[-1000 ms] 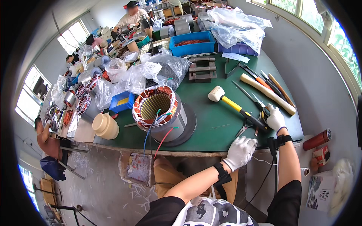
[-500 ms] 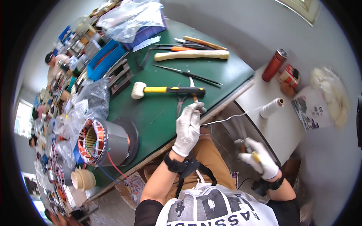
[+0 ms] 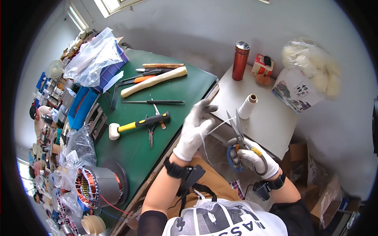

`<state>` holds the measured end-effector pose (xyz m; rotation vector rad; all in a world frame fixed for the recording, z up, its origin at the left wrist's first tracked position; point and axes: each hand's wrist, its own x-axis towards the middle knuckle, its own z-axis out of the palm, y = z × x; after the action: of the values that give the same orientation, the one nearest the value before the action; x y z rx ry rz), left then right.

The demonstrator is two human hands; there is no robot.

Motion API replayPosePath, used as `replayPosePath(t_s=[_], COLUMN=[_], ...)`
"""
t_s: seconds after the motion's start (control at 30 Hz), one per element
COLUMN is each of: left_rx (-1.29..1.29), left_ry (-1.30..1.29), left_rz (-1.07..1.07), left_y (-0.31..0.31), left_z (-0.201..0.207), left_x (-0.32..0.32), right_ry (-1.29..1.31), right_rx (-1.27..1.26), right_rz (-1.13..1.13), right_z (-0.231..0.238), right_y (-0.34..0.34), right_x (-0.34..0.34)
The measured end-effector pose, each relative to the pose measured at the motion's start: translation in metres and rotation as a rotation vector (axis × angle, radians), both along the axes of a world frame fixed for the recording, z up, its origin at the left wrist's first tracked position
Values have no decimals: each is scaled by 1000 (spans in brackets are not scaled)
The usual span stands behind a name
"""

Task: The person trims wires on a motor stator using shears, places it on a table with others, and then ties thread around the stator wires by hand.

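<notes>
Grips scissors (image 3: 238, 128) in the right hand (image 3: 260, 161), with the blades parted and pointing to the far side. Curls the left hand (image 3: 193, 133) only partway, with the thumb apart from the forefinger and white string (image 3: 221, 125) running past the base of the thumb. Cannot tell whether gripped by the fingers or only looped around them. Stretches the string from the left hand across to the scissors on the right, meeting the blades near the tips; cannot tell whether cut. Lets a loose length droop on the near side of the left hand, between both hands.

Has a white spool (image 3: 248, 107) just beyond the scissors, to the far right of the left hand and on the far side of the right hand, standing on the pale desk (image 3: 271, 128). Farther back on that desk, shows a red flask (image 3: 240, 62).

To the left, on the green desk (image 3: 122, 151), shows a mallet (image 3: 143, 122) with a yellow and black handle, pliers (image 3: 151, 135) just beside it, a wooden stick (image 3: 153, 82) farther off, and a copper-wound motor part (image 3: 109, 187) near the left, well apart from the hands.
</notes>
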<state>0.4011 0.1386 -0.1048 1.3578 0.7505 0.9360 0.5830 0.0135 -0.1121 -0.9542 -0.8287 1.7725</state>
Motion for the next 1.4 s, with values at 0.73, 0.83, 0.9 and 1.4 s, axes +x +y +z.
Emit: replayPosePath(t_s=[0.73,0.83,0.9,1.4], left_rx=[923,674,572,509], left_ry=[759,851,829,1484], left_rz=[155,369,469,596], left_y=[7,-17,-33,-29], left_z=[-29,-34,-35,-30], left_x=[23,-44,-73,-189], right_ry=[-683,-1318,-1576,203], right_rx=[316,592,641,-72], right_rz=[-214,-52,-27,285], right_z=[11,5,2,-13], right_y=[64,122,161,58], right_x=[8,-40,-67,-141])
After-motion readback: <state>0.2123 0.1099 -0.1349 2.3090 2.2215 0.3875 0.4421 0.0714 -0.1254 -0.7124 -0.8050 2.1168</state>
